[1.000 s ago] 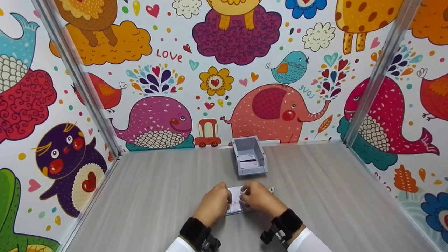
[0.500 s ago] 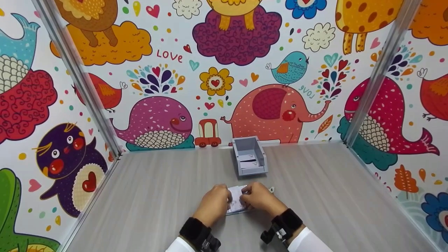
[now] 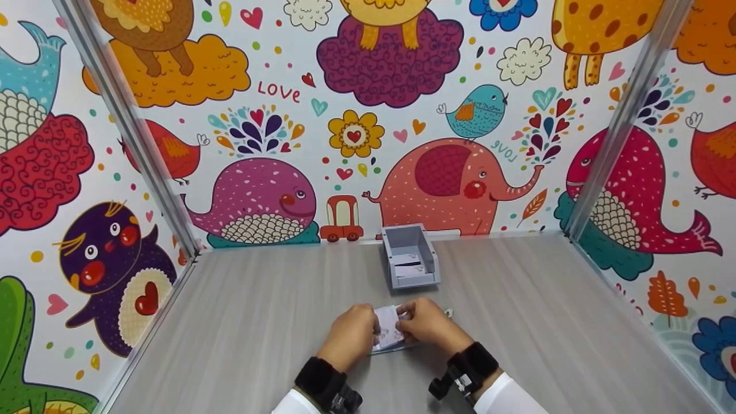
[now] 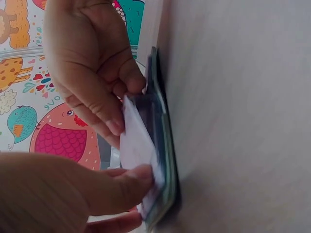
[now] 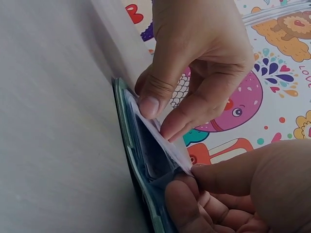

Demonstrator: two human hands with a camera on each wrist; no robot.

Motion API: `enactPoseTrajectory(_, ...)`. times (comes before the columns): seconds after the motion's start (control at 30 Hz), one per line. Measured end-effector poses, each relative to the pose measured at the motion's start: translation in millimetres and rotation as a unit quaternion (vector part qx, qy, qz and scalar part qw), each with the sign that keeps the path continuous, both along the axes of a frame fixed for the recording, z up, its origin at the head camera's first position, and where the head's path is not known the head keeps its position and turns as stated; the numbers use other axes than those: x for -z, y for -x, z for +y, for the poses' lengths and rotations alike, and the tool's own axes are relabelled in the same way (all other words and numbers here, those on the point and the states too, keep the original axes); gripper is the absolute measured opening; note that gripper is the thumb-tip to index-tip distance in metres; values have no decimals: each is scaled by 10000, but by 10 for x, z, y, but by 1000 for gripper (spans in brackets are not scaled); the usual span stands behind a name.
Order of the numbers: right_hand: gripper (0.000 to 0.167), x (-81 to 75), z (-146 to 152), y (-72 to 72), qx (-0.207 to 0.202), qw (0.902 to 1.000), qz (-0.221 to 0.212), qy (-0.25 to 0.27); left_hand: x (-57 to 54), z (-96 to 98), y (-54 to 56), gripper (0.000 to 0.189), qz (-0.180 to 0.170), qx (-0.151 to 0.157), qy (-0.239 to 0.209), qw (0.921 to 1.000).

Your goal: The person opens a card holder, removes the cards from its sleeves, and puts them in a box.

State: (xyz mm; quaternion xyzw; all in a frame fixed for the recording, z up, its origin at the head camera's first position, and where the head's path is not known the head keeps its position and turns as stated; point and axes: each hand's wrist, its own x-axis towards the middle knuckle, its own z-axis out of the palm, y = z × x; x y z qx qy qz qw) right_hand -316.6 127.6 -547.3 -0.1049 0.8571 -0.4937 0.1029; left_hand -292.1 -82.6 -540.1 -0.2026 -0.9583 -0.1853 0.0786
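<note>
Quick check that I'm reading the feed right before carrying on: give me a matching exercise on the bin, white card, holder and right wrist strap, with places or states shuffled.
Column one
1. bin
2. white card
3. holder
4. right wrist strap

Column two
A. lies on the table, green along its edge
B. black, next to a white sleeve
C. grey, near the back wall
D. tilted, its edge pinched by the right hand

Right pairs: 1-C, 2-D, 3-A, 4-B
</note>
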Motion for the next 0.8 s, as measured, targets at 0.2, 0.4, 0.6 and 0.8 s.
enactPoseTrajectory(0.2,31,-12,39,7,25,9999,-133,97,-8,6,5,14,-105,-36,-57,9999)
enactPoseTrajectory(0.4,32,-37,32,16,217,9992,-240,250,-26,1,-16,16,-42,18,-3,10000)
enactPoseTrajectory(0.6,26,-22,-11,8,407,9981,-320,329,-18,1,-20,17,43,58,45,10000)
enactPoseTrajectory(0.8,27,33,-26,18,325,9987,-199,325,-13,15,-5,17,62,51,87,9999)
